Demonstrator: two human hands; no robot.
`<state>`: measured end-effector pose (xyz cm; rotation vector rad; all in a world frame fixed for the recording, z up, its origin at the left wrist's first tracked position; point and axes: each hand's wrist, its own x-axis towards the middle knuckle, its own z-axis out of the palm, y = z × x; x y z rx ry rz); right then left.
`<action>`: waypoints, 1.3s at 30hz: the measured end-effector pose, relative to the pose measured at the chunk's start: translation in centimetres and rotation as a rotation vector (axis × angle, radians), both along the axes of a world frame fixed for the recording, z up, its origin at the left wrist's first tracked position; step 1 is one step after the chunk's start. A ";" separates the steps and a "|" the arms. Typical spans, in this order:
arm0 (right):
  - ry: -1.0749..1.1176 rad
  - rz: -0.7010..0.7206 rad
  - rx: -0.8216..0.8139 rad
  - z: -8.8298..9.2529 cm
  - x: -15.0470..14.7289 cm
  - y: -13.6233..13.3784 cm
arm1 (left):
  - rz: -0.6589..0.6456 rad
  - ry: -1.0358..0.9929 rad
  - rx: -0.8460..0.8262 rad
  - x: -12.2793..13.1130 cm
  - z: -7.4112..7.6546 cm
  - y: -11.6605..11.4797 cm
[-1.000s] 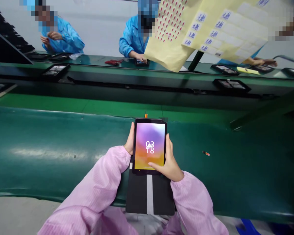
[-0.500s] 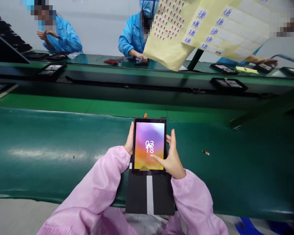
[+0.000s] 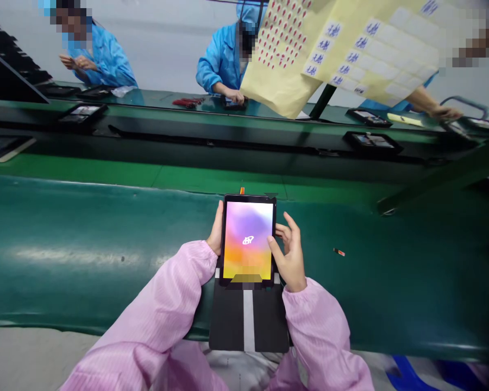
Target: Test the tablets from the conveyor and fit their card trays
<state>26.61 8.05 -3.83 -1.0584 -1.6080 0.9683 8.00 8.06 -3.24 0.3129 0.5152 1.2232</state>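
A tablet (image 3: 248,228) lies propped in front of me, its lit screen showing a purple-to-orange picture with a white logo. My left hand (image 3: 217,231) grips its left edge, fingers partly hidden behind it. At the right edge is my right hand (image 3: 290,252), with the thumb by the screen's border and the index finger raised apart from the rest. A black cover flap (image 3: 228,320) with a pale strip down its middle extends below the tablet toward me. A small orange tab (image 3: 242,190) sticks out above the top edge.
The green mat (image 3: 85,233) covers my bench, with a small orange-tipped scrap (image 3: 339,252) at the right. Beyond, co-workers in blue sit at another bench holding several black devices (image 3: 372,142). Yellow sticker sheets (image 3: 285,70) hang at upper right beside a dark post (image 3: 323,101).
My right thumb has moved from over the lower screen to its right border. The clock digits on the screen have gone, leaving the logo. My left hand stays on the tablet.
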 end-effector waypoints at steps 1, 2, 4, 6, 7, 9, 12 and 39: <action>-0.003 0.011 0.002 0.0 0.0 0.0 | -0.001 -0.004 0.001 0.0 0.0 0.0; -0.006 0.019 0.000 -0.1 -0.1 0.1 | -0.005 -0.009 0.002 0.0 -0.1 0.0; -0.009 0.029 -0.004 -0.2 -0.1 0.1 | -0.012 -0.015 0.005 0.0 -0.1 0.1; -0.005 0.030 -0.003 -0.3 -0.1 0.1 | -0.017 -0.009 0.005 0.0 0.0 0.1; -0.003 0.033 0.000 -0.4 -0.1 0.1 | -0.014 -0.005 0.005 0.0 0.0 0.1; -0.002 0.036 0.002 -0.4 0.0 0.1 | -0.005 -0.004 0.005 0.0 0.0 0.0; -0.004 0.030 -0.004 -0.3 -0.1 0.1 | -0.005 -0.013 0.004 0.1 0.0 0.0; -0.036 -0.002 0.318 7.4 1.3 2.6 | 0.142 0.255 0.125 -0.2 2.1 -1.3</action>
